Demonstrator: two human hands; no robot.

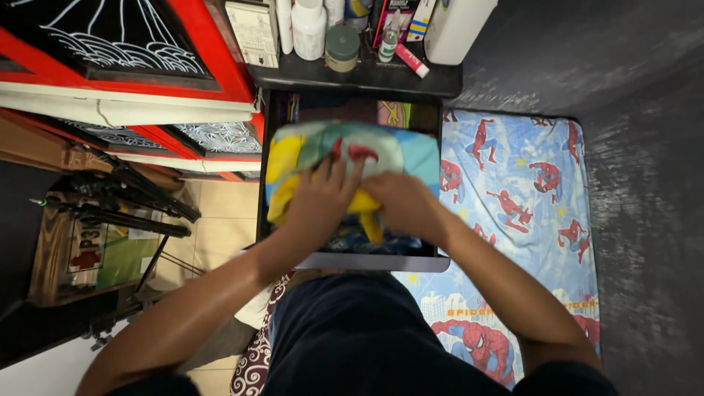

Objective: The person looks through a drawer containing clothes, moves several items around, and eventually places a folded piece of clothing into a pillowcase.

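1. The left hand (pixel 317 199) lies spread, fingers fanned, pressing on a folded multicoloured cloth (pixel 352 155) of yellow, teal, blue and red. It rests flat on the cloth and does not pinch it.
2. The right hand (pixel 400 202) is curled with the knuckles up, touching the left hand, and its fingers seem tucked into the yellow edge of the cloth. How firmly it grips cannot be told.
3. The cloth sits over the open dark drawer (pixel 381 262), above other clothes packed inside. It is blurred.
4. Risk: the bundle looks taller than the drawer's rim, so it could bulge, snag or come unfolded if it is pressed unevenly.
5. Risk: the shelf (pixel 352 77) just above the drawer is crowded with bottles (pixel 309 29) and a small green-lidded jar (pixel 342 48). A jolt to the unit could tip one into the drawer.
6. Hard to make out: the drawer's contents under the hands, the cloth's print, and the right fingertips.
7. Beside the drawer lies a blue cartoon-print bedsheet (pixel 524 220). The person's lap cuts off the lower view.
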